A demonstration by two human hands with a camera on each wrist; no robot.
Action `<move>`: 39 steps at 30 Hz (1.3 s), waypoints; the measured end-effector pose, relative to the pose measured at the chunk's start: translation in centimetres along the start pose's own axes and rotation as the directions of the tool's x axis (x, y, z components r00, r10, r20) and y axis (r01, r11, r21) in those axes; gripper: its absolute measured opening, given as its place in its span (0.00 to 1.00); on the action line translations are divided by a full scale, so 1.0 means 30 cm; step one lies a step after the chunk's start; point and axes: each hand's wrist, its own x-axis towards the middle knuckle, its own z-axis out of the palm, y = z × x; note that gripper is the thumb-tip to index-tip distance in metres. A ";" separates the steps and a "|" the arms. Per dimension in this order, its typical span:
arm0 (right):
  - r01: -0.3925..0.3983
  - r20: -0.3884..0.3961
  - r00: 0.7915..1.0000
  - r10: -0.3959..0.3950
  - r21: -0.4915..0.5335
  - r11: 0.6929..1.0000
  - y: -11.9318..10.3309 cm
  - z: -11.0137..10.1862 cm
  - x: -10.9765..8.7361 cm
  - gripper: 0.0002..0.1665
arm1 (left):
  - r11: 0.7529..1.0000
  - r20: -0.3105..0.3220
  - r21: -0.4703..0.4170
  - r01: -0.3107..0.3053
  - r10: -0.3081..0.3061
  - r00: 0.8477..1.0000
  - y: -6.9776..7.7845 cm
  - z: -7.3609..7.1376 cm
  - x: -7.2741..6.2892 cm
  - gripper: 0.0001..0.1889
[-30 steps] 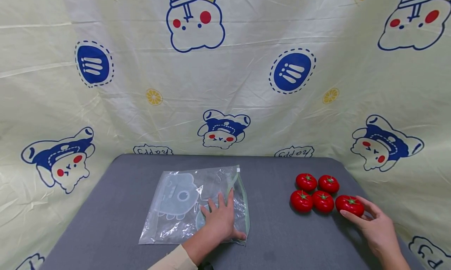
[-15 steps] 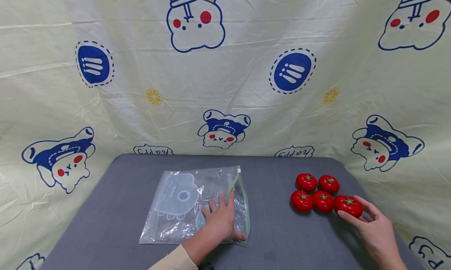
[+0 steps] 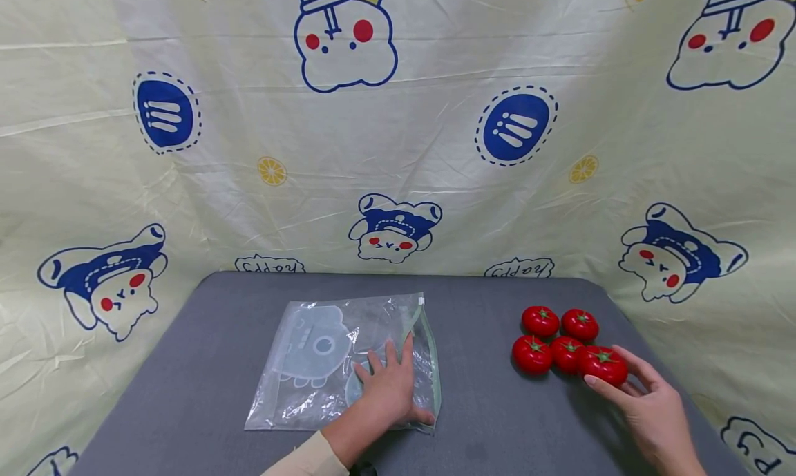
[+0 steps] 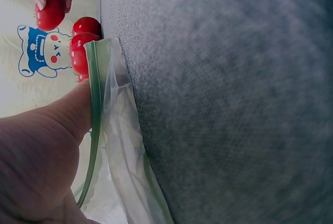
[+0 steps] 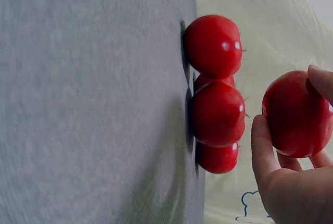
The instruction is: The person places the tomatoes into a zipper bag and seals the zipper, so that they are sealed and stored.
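Observation:
My right hand (image 3: 649,410) grips a red tomato (image 3: 603,365) between thumb and fingers, and both wrist views show that tomato (image 5: 297,114) raised off the table. Several more tomatoes (image 3: 532,355) sit in a close cluster just left of it, green stems up. A clear zip bag (image 3: 292,400) with a green-edged mouth and a pale cartoon print lies flat left of centre. Spread over the mouth end of the bag, my left hand (image 3: 387,393) rests with its fingers straight. Seen from the left wrist, the thumb is at the green zip strip (image 4: 95,94), and the bag's mouth gapes slightly.
A grey cloth-covered table (image 3: 479,421) carries everything. Behind and beside it hangs a pale curtain (image 3: 435,130) printed with blue cartoon figures. A stretch of table separates the bag from the tomato cluster.
My right hand has carried its tomato a little to the left, so it now overlaps the nearest clustered tomato in the head view. The left hand and bag have stayed put.

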 end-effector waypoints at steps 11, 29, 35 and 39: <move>0.028 0.070 0.997 -0.030 0.025 0.999 -0.016 0.037 -0.041 0.62 | 1.000 0.010 -0.003 0.001 -0.001 1.000 -0.002 0.003 0.005 0.78; 0.079 0.145 0.986 -0.087 0.056 0.995 -0.041 0.125 -0.109 0.58 | 1.000 0.035 0.000 0.005 -0.005 0.999 0.002 -0.002 0.006 0.78; 0.080 0.189 0.978 -0.091 0.063 0.995 -0.049 0.147 -0.120 0.59 | 1.000 0.043 -0.004 0.009 -0.008 0.999 0.002 -0.004 0.006 0.78; 0.090 0.208 0.972 -0.112 0.112 0.990 -0.051 0.166 -0.131 0.56 | 1.000 0.040 0.002 0.008 -0.009 0.999 0.004 -0.005 0.005 0.78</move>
